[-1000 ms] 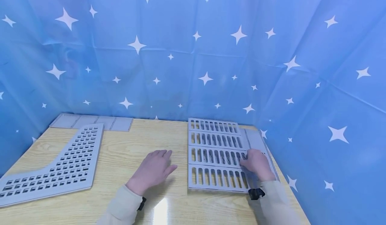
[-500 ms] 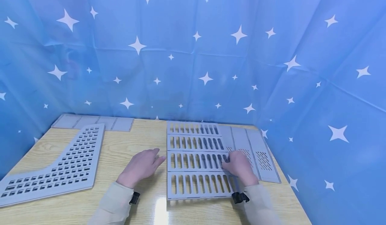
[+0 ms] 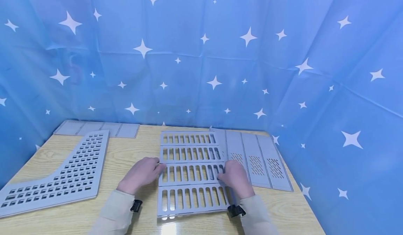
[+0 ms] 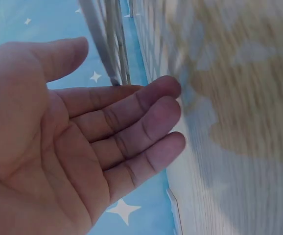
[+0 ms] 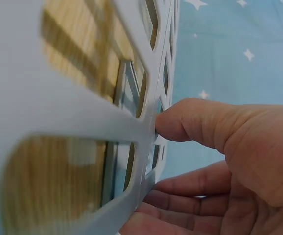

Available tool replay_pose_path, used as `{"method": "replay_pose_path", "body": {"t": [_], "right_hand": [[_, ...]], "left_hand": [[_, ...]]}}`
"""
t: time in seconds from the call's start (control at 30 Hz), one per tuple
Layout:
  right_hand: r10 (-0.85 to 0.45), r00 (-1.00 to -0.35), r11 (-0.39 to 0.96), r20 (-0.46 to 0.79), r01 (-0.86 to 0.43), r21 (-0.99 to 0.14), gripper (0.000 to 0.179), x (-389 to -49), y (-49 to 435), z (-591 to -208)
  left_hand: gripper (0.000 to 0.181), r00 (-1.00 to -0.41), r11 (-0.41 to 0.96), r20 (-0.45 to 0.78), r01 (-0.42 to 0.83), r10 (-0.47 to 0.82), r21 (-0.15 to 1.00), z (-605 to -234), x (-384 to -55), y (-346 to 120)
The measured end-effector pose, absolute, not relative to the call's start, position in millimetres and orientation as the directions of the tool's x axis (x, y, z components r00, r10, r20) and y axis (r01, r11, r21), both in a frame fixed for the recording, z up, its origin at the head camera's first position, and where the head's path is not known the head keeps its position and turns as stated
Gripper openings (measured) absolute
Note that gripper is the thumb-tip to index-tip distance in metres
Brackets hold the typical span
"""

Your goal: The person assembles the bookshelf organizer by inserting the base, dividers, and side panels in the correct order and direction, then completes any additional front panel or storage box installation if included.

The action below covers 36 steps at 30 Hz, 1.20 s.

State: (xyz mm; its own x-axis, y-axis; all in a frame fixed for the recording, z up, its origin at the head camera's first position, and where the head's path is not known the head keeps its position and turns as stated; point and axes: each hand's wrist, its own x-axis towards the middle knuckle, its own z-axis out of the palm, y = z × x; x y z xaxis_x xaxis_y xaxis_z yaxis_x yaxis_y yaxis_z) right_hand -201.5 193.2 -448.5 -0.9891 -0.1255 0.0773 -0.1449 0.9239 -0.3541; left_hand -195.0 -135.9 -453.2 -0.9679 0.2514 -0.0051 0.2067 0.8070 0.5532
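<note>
A grey panel with rows of long slots hangs just over the table in the middle of the head view. My right hand pinches its right edge, thumb on top and fingers beneath, as the right wrist view shows. At the opposite edge is my left hand, palm up with loosely extended fingers. In the left wrist view the panel's edge comes down between the raised thumb and the index finger, its corner right at that finger.
A grey panel with diagonal slits lies on the right of the wooden table. On the left, a curved panel with small rectangular holes overlaps a long flat panel at the back. A star-patterned blue curtain surrounds the table.
My right hand has brought the slotted panel leftward and nearer, off the panel with slits. My left hand has shifted slightly left and is now at the slotted panel's left edge.
</note>
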Motion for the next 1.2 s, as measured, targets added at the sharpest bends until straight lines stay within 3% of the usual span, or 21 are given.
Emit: {"method": "replay_pose_path", "body": {"t": [0.33,0.43,0.53,0.67,0.73,1.03,1.2], "right_hand": [[-0.165,-0.980,0.927,0.111,-0.193,-0.322,0.049,-199,163,-456],[-0.179,-0.977,0.922,0.114,-0.207,-0.326,0.038,-202,159,-460],[-0.190,-0.978,0.915,0.088,-0.209,-0.344,0.016,-207,158,-464],[-0.197,-0.980,0.908,-0.004,-0.181,-0.378,0.046,-215,159,-467],[-0.213,-0.976,0.899,-0.040,-0.180,-0.400,0.053,-217,162,-468],[-0.245,-0.970,0.900,0.009,-0.231,-0.369,0.065,-201,176,-468],[-0.363,-0.931,0.854,-0.038,-0.316,-0.414,0.061,-197,193,-467]], "left_hand": [[0.040,-0.984,0.827,-0.085,0.083,0.156,0.557,-451,-194,-153],[0.043,-0.984,0.834,-0.097,0.072,0.149,0.546,-452,-195,-157],[0.046,-0.984,0.837,-0.105,0.067,0.147,0.544,-453,-195,-159],[0.048,-0.983,0.845,-0.116,0.057,0.140,0.532,-453,-194,-158],[0.047,-0.983,0.849,-0.126,0.050,0.136,0.526,-451,-193,-158],[0.025,-0.980,0.863,-0.165,0.012,0.111,0.506,-449,-187,-156],[0.030,-0.983,0.890,-0.149,0.027,0.106,0.455,-450,-185,-156]]}}
